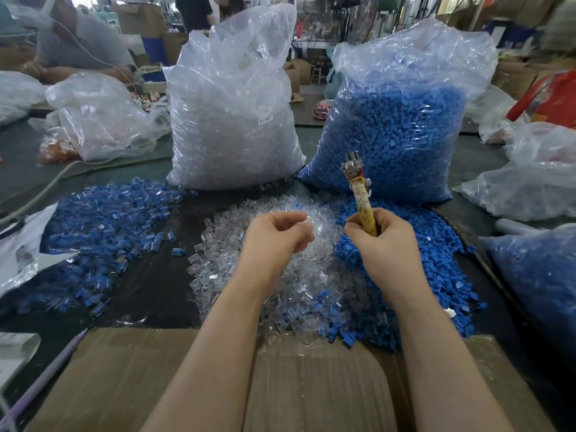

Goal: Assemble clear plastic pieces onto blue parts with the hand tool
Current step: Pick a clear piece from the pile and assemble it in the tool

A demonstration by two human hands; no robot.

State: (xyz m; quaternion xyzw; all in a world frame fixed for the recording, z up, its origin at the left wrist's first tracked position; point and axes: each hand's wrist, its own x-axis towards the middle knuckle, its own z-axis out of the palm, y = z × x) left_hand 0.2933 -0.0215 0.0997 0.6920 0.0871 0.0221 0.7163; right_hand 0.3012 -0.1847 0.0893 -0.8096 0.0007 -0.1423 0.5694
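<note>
On the far left of the table lay a heap of finished pieces, blue w/ clear caps on. Behind, the bag of clear pieces stood upright, and right of it the bag of blue parts.

In the middle, the left hand hung over the loose clear pile, fingers curled; at its fingertips was a small clear piece, probably pinched, but the contact was hard to see.

The right hand was closed round the wrapped handle of the hand tool. The tool's long axis stood nearly upright, leaning a little to the left, metal head on top.

The loose blue parts lay under and right of the right hand, so that hand was nearer to them. I judged next move needed a blue part brought between both hands, approx. where the clear piece was.
</note>
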